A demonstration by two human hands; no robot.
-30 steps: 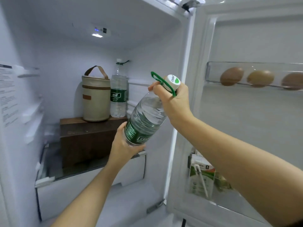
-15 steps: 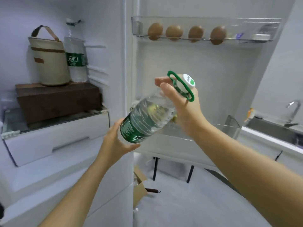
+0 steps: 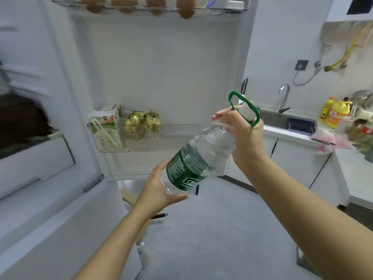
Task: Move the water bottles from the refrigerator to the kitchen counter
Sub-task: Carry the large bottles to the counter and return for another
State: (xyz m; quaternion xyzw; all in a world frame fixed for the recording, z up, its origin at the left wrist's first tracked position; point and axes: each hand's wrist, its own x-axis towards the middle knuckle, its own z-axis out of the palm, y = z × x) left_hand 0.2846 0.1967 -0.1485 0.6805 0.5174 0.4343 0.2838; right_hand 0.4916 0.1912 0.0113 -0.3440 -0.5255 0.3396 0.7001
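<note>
A large clear water bottle (image 3: 198,158) with a dark green label and a green carry loop hangs tilted in mid-air in front of the open refrigerator door (image 3: 161,77). My right hand (image 3: 245,136) grips its neck just under the cap. My left hand (image 3: 159,188) cups the bottle's base from below. The kitchen counter (image 3: 286,133) with its sink lies to the right, beyond the bottle. The refrigerator's inner shelves (image 3: 30,126) show blurred at the left edge.
The door shelf (image 3: 141,136) holds a milk carton (image 3: 106,128) and gold-wrapped items (image 3: 142,123); eggs (image 3: 185,9) sit in the top rack. On the counter are a tap (image 3: 283,98), yellow bottles (image 3: 335,113) and a pink cloth (image 3: 328,139). Grey floor lies below.
The view has swung right, away from the refrigerator's inside and toward the counter. Both hands carried the bottle right with it, still tilted.
</note>
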